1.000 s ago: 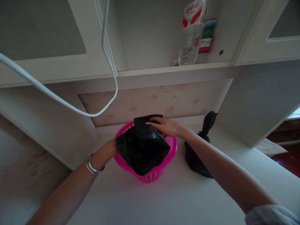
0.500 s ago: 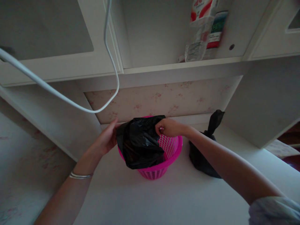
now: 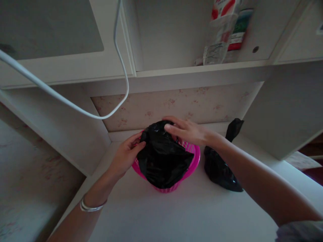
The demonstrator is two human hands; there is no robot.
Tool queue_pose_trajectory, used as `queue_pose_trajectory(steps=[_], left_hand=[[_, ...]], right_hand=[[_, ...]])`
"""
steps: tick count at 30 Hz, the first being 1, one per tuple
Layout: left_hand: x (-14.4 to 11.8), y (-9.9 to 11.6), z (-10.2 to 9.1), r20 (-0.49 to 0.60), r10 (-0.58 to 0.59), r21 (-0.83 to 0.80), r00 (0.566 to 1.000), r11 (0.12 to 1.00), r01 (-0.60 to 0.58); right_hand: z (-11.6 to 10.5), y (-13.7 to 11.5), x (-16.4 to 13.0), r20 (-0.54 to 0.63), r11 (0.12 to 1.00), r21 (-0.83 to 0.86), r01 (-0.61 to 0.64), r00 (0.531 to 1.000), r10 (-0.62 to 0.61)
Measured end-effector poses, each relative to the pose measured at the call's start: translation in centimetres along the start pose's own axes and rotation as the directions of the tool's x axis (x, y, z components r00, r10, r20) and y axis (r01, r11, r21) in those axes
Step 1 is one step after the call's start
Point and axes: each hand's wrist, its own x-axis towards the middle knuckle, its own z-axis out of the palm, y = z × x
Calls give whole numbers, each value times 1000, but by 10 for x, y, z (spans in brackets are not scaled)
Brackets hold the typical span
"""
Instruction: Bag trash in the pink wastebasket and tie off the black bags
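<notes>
Single head view — forward and down, close over the desk (image 3: 176, 215).

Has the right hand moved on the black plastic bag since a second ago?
Yes. The right hand pinched the black plastic bag mid-basket half a second ago; now it lies flat at the pink plastic basket's rear rim.

I am in a home, at a built-in white desk (image 3: 191, 215) under matching cupboards (image 3: 50, 37). Faded floral wallpaper (image 3: 176, 104) lines the back, a water bottle (image 3: 218, 40) stands on the shelf (image 3: 202, 69), and wooden flooring (image 3: 313, 168) shows to the right.
</notes>
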Motion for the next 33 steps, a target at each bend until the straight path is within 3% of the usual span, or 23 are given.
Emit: queue_pose_trajectory(steps=[2,4,6,9,12,15,17,20,23,25,27,33], left_hand=[[-2,-4,7,-29,32,57,999,998,-30],[-4,-3,8,-108,64,67,992,996,-57],[-8,1,2,-182,65,-10,981,998,-68],[-19,8,-10,-250,-26,-200,968,979,-26],[-38,8,-20,-284,-200,-390,938,918,78],[-56,-1,-25,-277,-372,-527,886,830,183],[-64,-10,-24,-274,-438,-577,856,787,218],[-71,-25,-18,-304,-445,-596,843,779,196],[-75,-40,-12,-344,-384,-555,857,819,145],[-75,-49,-10,-346,-353,-518,869,844,136],[-74,-57,-10,-333,-347,-498,877,855,149],[-64,-71,-17,-291,-318,-413,902,892,181]], right_hand=[[8,-7,-6,105,994,-85,72,993,-63],[13,-6,-12,136,981,-136,137,984,-118],[15,3,-20,58,990,-59,127,991,-123],[14,23,-41,-162,970,238,39,987,0],[24,43,-69,-283,854,519,-28,938,202],[47,61,-95,-279,726,678,-117,873,401],[65,73,-107,-278,621,777,-101,830,484],[88,87,-118,-273,471,882,-33,778,566],[102,94,-124,-221,369,928,-53,717,660],[107,95,-126,-215,357,931,-78,674,707],[108,96,-126,-227,388,916,-107,659,717],[107,105,-117,-150,460,851,-252,724,673]])
